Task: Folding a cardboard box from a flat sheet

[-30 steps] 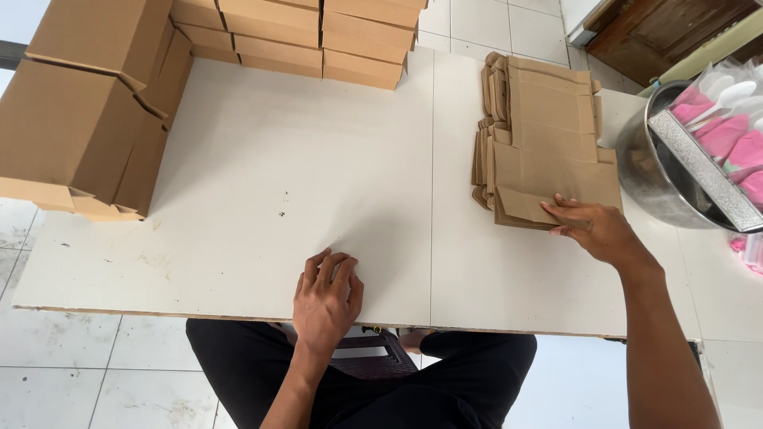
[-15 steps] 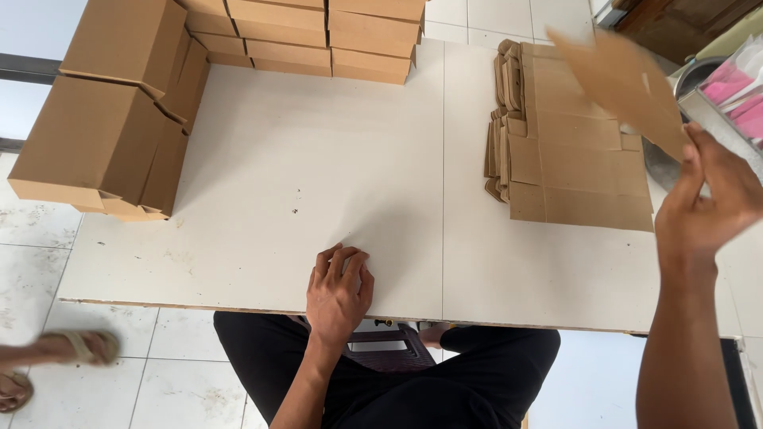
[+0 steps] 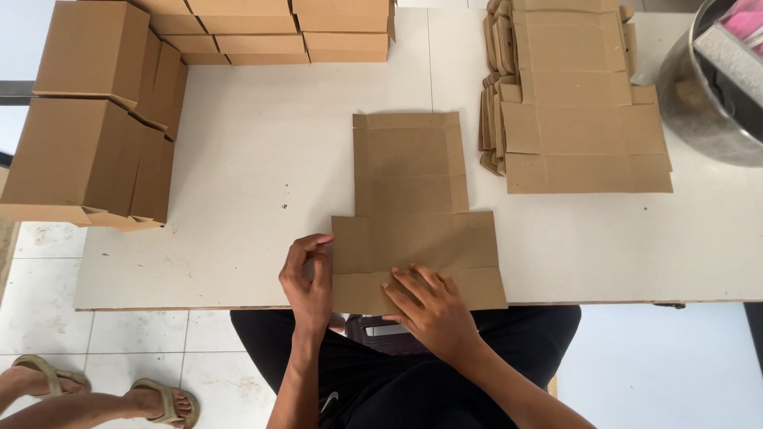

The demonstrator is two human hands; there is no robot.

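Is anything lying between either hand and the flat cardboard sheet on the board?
Nothing visible. The right hand lies flat on the flat cardboard sheet near its front edge, and the left hand touches its left edge.

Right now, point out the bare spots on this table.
Bare table lies between the folded boxes at left and the flat cardboard sheet under both hands. Another patch is right of that sheet, below the stack of flat sheets. The far edge is crowded.
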